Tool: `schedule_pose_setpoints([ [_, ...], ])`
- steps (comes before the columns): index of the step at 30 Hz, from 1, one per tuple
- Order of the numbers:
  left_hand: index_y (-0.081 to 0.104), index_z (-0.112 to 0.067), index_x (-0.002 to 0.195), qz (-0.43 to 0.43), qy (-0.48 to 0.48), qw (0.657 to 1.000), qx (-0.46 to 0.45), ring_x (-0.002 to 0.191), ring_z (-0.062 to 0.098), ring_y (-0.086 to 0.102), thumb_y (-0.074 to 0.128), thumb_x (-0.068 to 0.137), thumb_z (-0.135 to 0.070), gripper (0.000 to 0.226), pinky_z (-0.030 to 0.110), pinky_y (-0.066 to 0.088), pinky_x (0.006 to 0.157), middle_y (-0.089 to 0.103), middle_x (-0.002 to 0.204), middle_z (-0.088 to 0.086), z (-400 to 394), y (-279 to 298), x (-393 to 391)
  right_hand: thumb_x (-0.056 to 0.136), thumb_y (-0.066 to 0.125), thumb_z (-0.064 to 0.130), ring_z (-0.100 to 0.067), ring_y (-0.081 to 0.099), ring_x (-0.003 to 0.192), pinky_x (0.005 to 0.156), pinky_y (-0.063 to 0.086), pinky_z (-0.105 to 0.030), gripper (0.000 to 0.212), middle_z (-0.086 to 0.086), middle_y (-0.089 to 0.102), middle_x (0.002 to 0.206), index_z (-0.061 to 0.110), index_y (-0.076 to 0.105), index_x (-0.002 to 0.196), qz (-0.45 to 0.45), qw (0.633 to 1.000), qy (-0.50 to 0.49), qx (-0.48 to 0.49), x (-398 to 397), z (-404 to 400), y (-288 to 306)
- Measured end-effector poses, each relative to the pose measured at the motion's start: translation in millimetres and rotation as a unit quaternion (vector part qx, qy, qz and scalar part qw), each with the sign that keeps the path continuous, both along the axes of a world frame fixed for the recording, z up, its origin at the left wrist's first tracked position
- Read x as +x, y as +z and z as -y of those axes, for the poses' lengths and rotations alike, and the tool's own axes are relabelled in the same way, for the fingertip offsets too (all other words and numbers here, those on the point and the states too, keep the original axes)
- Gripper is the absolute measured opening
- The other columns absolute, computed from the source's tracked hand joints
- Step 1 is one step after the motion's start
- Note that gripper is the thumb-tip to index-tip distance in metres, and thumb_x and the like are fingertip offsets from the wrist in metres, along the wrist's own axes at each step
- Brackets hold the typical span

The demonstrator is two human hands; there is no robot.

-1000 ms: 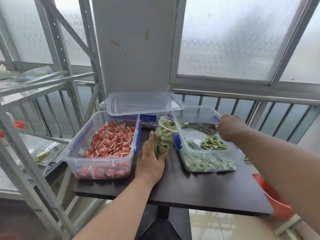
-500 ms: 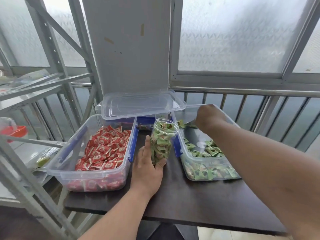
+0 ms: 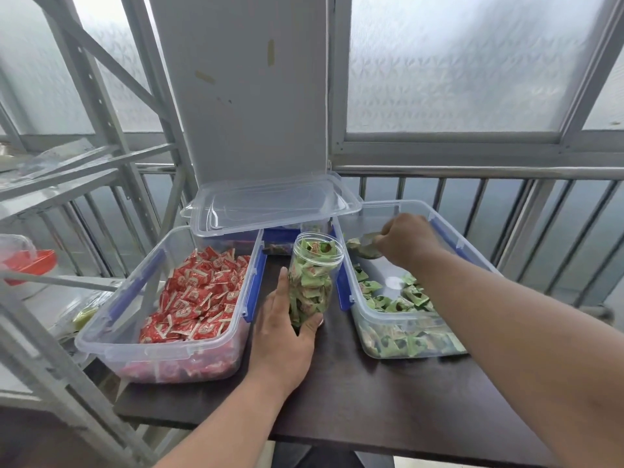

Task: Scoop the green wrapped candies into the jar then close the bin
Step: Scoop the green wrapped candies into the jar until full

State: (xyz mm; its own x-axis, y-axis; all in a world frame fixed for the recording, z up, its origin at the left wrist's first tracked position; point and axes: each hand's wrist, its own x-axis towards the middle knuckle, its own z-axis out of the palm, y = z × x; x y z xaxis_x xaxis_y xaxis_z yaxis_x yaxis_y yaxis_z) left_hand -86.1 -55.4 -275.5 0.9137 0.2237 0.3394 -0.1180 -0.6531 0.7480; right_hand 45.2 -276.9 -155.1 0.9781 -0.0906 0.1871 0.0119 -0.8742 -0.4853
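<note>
Left hand [image 3: 287,336] grips clear ribbed jar [image 3: 312,278]; right hand [image 3: 407,239] holds metal scoop [image 3: 364,248] over plastic bin [image 3: 398,327], dark table [image 3: 354,393].

soft window daylight, edges bowed, perhaps hazy

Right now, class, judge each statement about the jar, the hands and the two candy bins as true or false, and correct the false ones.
1. The left hand grips the jar near its base. True.
2. The jar is empty. False: green candies fill it nearly to the rim.
3. The right hand holds a scoop just beside the jar's mouth. True.
4. The green candy bin has its lid on. False: it is open, and a loose clear lid rests farther back.
5. The red candy bin stands to the right of the jar. False: it stands on the left.
</note>
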Motion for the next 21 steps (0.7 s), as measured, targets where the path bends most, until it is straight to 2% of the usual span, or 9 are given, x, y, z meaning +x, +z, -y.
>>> schedule_pose_setpoints([
  [7, 0.008, -0.04, 0.169, -0.001, 0.008, 1.0, 0.005, 0.149, 0.01, 0.033, 0.079, 0.093, -0.041, 0.104, 0.021, 0.016, 0.118, 0.041, 0.161, -0.007, 0, 3, 0, 0.087, 0.067, 0.023, -0.023, 0.067, 0.075, 0.071, 0.056, -0.028, 0.017, -0.006, 0.072, 0.076, 0.013, 0.079, 0.081, -0.03, 0.999, 0.039, -0.006, 12, -7, -13],
  [10, 0.009, -0.04, 0.169, -0.003, 0.009, 1.0, 0.007, 0.148, 0.01, 0.033, 0.078, 0.093, -0.04, 0.103, 0.02, 0.016, 0.117, 0.041, 0.16, -0.007, 1, 4, -2, 0.091, 0.062, 0.023, -0.028, 0.066, 0.085, 0.08, 0.057, -0.032, 0.019, -0.009, 0.074, 0.092, 0.01, 0.076, 0.093, -0.057, 0.994, 0.042, -0.079, 8, -9, -11],
  [13, 0.009, -0.04, 0.169, -0.004, 0.009, 1.0, 0.008, 0.147, 0.008, 0.032, 0.078, 0.093, -0.04, 0.103, 0.019, 0.015, 0.116, 0.04, 0.16, -0.008, 3, 6, -3, 0.093, 0.057, 0.022, -0.03, 0.068, 0.084, 0.075, 0.06, -0.039, 0.027, -0.013, 0.068, 0.102, 0.001, 0.063, 0.109, -0.132, 0.981, 0.061, -0.132, 0, -13, -12],
  [16, 0.01, -0.04, 0.169, -0.003, 0.01, 1.0, 0.011, 0.149, 0.006, 0.029, 0.078, 0.093, -0.04, 0.102, 0.017, 0.013, 0.116, 0.037, 0.163, -0.009, 3, 7, -3, 0.091, 0.05, 0.012, -0.03, 0.067, 0.086, 0.065, 0.056, -0.034, 0.033, -0.015, 0.062, 0.107, 0.003, 0.047, 0.123, -0.187, 0.972, 0.063, -0.131, -3, -12, -19],
  [21, 0.008, -0.043, 0.168, -0.006, 0.009, 1.0, 0.009, 0.148, 0.005, 0.028, 0.077, 0.094, -0.043, 0.102, 0.02, 0.013, 0.118, 0.035, 0.164, -0.011, 3, 6, -2, 0.098, 0.048, 0.009, -0.031, 0.058, 0.118, 0.093, 0.05, -0.035, 0.039, -0.017, 0.054, 0.136, 0.0, 0.049, 0.136, -0.169, 0.967, 0.05, -0.183, -3, -7, -17],
])
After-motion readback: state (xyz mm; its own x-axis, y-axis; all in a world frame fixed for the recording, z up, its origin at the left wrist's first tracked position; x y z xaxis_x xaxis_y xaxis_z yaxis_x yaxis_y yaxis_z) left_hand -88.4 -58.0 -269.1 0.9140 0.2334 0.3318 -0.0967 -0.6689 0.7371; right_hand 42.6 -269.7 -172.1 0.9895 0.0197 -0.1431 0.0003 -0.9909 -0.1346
